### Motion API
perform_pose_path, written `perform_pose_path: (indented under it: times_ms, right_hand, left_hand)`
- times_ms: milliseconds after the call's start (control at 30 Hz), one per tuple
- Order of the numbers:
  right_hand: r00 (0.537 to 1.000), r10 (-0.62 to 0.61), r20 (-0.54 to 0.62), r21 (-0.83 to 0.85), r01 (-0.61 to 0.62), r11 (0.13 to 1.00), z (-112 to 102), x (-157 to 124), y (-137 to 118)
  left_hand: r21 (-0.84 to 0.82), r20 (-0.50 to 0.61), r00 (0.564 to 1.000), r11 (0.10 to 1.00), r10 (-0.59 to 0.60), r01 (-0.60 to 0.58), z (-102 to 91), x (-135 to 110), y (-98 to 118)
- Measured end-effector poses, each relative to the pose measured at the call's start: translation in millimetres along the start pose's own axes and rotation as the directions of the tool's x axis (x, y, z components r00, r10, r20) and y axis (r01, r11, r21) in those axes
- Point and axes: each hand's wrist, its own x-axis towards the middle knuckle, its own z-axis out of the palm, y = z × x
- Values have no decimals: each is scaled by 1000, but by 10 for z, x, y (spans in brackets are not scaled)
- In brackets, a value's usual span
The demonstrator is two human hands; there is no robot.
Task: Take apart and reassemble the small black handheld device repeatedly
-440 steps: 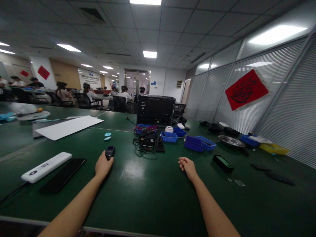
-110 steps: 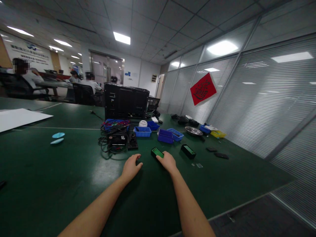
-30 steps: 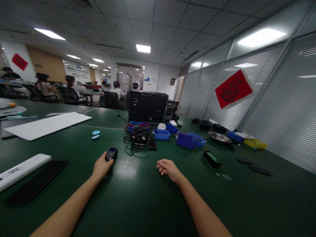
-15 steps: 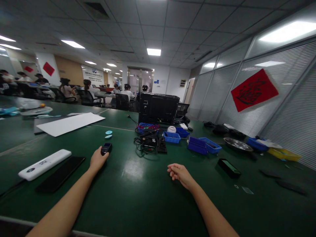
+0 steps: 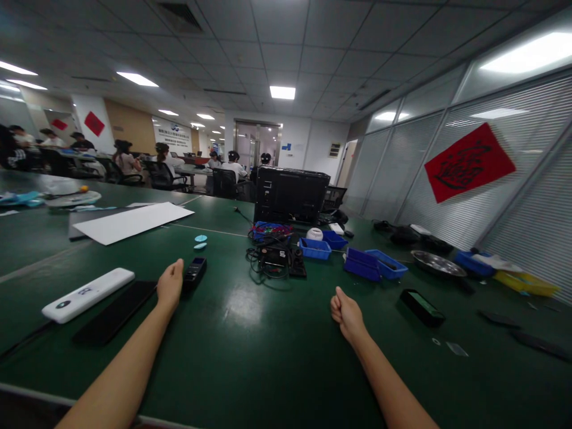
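My left hand (image 5: 171, 286) is closed in a loose fist over the green table (image 5: 268, 369), with nothing seen in it. Just right of it, apart from the fingers, lies a small black handheld device (image 5: 195, 273) with a little screen and buttons. To its left are a long flat black piece (image 5: 115, 313) and a white power strip-like bar (image 5: 89, 295) with a cable. My right hand (image 5: 348, 316) is also closed, thumb side up, with nothing seen in it. Its nearest thing is an open black box (image 5: 422, 308) with a green inside, well to the right.
Tangled black cables (image 5: 272, 259), blue bins (image 5: 315, 249) and a baseball (image 5: 314, 234) sit ahead, before a black monitor-like casing (image 5: 290, 193). A metal dish (image 5: 438, 263) and a yellow tray (image 5: 527, 283) stand right. A white sheet (image 5: 134, 221) lies left. People sit farther back.
My left hand has let go of the black handheld device and moved left of it; the device stays on the table. My right hand has shifted right and closed more tightly.
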Motion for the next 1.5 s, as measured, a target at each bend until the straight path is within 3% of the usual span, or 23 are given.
perform_pose_path:
  times_ms: [100,267,600,867,1133,1233,1333,1500]
  right_hand:
    - [1000,4,-12,2,-4,1000,11,3,14]
    - [1000,8,-2,-34,-8,999,29,14,63]
    - [1000,9,14,-237,-6,971,75,-30,70]
    - [1000,13,-1,-295,-13,956,59,-30,57]
    - [1000,18,-9,-341,-20,940,65,-16,84]
    - [1000,7,-6,-356,-9,934,79,-27,73]
    - [1000,-3,4,-371,4,929,96,-52,43]
    - [1000,-17,15,-413,21,910,110,-76,14]
  left_hand:
    - [185,161,986,983,-47,16,27,-90,126]
    - [360,300,953,930,-46,-68,58,-223,258]
    - [357,382,924,918,24,-172,182,-558,457]
    - [344,409,910,913,65,-220,208,-654,497]
    - [386,456,867,834,199,-395,302,-843,533]
    - [396,477,824,762,306,-512,338,-964,572]
    - [349,512,736,676,443,-649,378,-1087,608]
    - [329,518,651,574,555,-750,445,-1249,653]
